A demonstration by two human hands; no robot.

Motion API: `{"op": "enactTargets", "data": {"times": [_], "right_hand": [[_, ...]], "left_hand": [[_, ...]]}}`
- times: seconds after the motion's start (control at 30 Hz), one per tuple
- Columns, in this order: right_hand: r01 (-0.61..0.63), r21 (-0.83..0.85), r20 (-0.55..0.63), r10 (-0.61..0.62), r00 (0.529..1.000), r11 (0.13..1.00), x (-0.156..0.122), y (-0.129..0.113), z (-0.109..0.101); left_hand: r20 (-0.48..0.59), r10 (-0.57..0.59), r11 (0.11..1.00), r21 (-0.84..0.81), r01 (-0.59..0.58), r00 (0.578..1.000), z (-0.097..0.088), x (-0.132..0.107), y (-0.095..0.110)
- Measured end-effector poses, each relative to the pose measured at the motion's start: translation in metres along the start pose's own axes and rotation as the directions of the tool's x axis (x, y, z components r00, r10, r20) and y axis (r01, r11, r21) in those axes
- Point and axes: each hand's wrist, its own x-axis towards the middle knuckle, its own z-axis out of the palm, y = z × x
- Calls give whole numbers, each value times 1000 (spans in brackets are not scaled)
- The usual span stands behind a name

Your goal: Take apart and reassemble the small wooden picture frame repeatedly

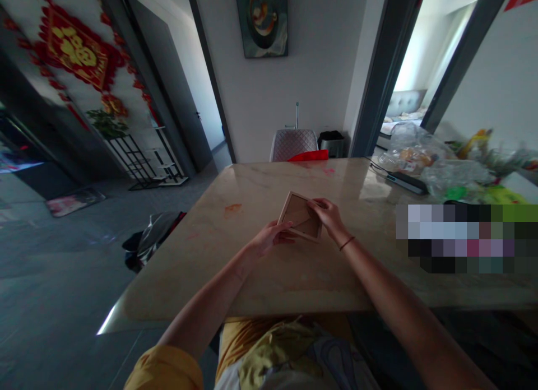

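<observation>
A small wooden frame with a brown backing board (300, 215) is held tilted just over the marble-look table (336, 272). My left hand (274, 236) grips its lower left corner, thumb on top and fingers underneath. At the upper right edge, my right hand (327, 213) closes on the frame, with fingertips at the backing. The frame's other face is turned away and hidden.
A quilted chair (293, 144) with a red cloth (309, 156) stands beyond the table's far edge. A black power strip (407, 182) lies to the right, beside clear plastic bags (414, 152). Part of the right side is pixelated.
</observation>
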Motion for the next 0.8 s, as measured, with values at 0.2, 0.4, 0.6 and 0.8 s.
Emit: {"op": "enactTargets", "data": {"times": [0.2, 0.4, 0.6, 0.8], "right_hand": [[147, -150, 61, -139, 988, 978, 1, -2, -7], [249, -422, 164, -197, 967, 872, -6, -10, -11], [285, -483, 192, -218, 957, 828, -10, -15, -9], [286, -538, 185, -220, 958, 793, -11, -15, -10]], "left_hand": [[-63, 20, 1000, -24, -21, 998, -4, 1, 4], [-118, 32, 999, 11, -31, 992, -9, 3, 8], [-154, 53, 998, 40, -47, 987, -10, 1, 11], [-137, 48, 998, 34, -44, 989, -11, 1, 12]]}}
